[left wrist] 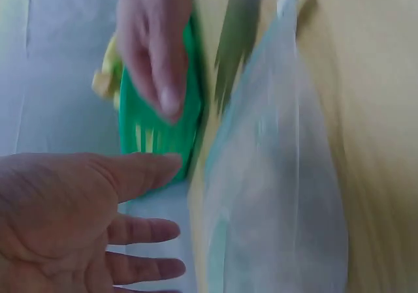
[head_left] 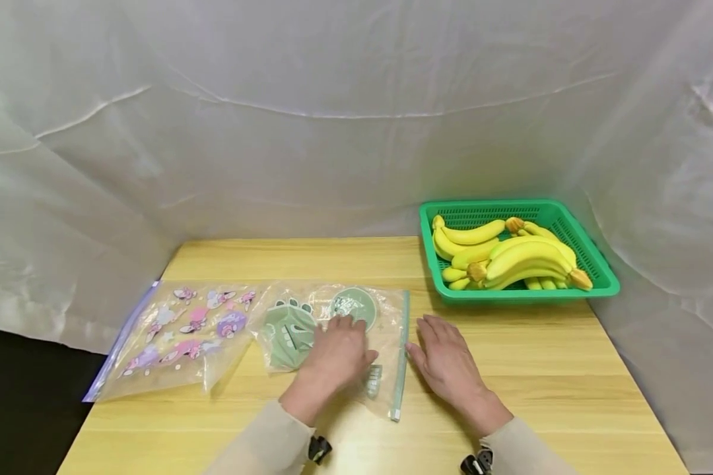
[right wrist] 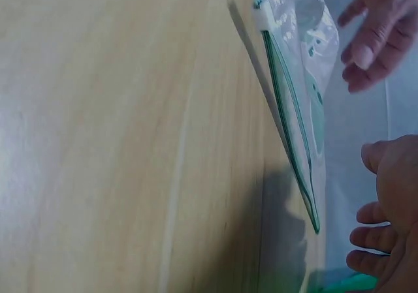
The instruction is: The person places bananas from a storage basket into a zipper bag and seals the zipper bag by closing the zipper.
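A clear zip bag with green cartoon print (head_left: 386,330) lies on the table, its green zip strip (head_left: 402,356) toward the right. My left hand (head_left: 340,353) is over the middle of this bag, fingers extended and holding nothing. Just right of the zip strip is my right hand (head_left: 448,359), palm down with fingers relaxed. In the right wrist view, the zip edge (right wrist: 287,110) stands slightly off the table, its two green lines a little apart. The left wrist view shows the bag (left wrist: 281,175) bulging up, somewhat blurred.
A second clear bag (head_left: 196,330) with pink and purple print lies at the left, partly against the green one. At the back right stands a green basket (head_left: 529,298) with several yellow bananas (head_left: 529,257). Grey fabric (head_left: 309,165) encloses the table's back and sides.
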`<act>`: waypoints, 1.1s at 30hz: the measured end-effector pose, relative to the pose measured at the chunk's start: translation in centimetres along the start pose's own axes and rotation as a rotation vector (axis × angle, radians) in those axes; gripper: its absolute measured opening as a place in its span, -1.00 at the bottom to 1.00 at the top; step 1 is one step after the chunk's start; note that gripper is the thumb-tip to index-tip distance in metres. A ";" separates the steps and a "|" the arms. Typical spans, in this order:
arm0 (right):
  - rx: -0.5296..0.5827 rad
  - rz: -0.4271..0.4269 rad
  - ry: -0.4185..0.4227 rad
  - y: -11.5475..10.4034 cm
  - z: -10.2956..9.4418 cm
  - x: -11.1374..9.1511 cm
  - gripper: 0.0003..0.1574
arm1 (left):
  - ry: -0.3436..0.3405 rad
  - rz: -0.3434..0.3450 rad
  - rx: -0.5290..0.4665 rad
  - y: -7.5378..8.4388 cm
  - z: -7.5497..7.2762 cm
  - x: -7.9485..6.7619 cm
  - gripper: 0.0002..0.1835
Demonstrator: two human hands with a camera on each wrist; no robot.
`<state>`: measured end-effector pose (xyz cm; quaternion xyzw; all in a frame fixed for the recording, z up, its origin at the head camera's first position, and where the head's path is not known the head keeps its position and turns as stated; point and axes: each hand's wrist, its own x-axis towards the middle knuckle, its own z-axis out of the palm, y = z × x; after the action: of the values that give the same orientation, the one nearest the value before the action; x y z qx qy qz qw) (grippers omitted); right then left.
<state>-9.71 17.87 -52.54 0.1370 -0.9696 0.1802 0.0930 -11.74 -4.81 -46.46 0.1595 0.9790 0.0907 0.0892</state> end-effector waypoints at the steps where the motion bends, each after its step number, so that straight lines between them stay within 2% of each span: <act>1: -0.010 0.001 0.013 0.1 -0.1 -0.1 -0.27 | 0.023 0.031 0.022 0.8 0.3 0.2 -0.36; 4: -0.038 -0.004 0.037 0.3 -0.1 -0.2 -0.30 | 0.069 0.079 0.095 2.8 1.4 0.9 -0.47; 6: -0.048 -0.006 0.042 0.5 0.0 -0.4 -0.30 | 0.057 0.076 0.138 4.0 2.2 1.5 -0.47; 9: -0.040 -0.002 0.038 0.7 0.2 -0.7 -0.32 | 0.016 0.043 0.166 5.3 3.6 2.4 -0.37; 13: -0.012 0.013 0.003 0.8 0.6 -1.1 -0.33 | -0.012 -0.010 0.198 6.2 5.0 3.5 -0.22; 17: -0.003 0.020 -0.026 0.7 0.9 -1.2 -0.32 | -0.036 -0.054 0.190 6.4 5.2 4.1 -0.27; 22: -0.001 0.023 -0.007 0.4 1.0 -1.0 -0.33 | -0.066 -0.085 0.091 6.1 3.8 4.1 -0.48; 25: 0.024 0.049 -0.002 -0.1 0.9 -0.6 -0.35 | -0.051 -0.088 0.050 5.8 2.5 3.9 -0.56; 30: 0.129 0.142 -0.017 -1.3 0.2 0.6 -0.37 | 0.077 -0.053 0.002 5.3 -0.4 3.2 -0.67; 33: 0.202 0.189 -0.018 -2.2 -0.5 1.8 -0.45 | 0.160 -0.027 -0.035 5.0 -2.5 2.6 -0.70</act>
<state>-10.66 15.72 -50.95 0.0555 -0.9558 0.2838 0.0526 -13.21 0.35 -43.36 0.1371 0.9833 0.1191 0.0145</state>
